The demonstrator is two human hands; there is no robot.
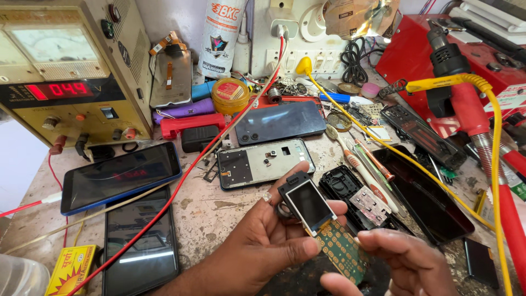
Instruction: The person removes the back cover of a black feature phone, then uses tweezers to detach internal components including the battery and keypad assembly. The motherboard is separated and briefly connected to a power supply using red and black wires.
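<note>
My left hand (pixel 263 244) and my right hand (pixel 400 263) together hold a small phone circuit board (pixel 323 225) over the workbench. The board carries a little dark screen at its upper end and a green keypad area with gold contacts at its lower end. My left thumb and fingers grip the screen end, with a ring on one finger. My right fingers pinch the keypad end. Just right of it lies an open black phone shell (pixel 356 200).
A beige power supply (pixel 66 71) stands at the back left. Two dark smartphones (pixel 118 175) lie at the left, a phone frame (pixel 263 161) and a back cover (pixel 279 121) in the middle. A red hot-air station (pixel 466 71) stands right, with screwdrivers (pixel 367 159) nearby.
</note>
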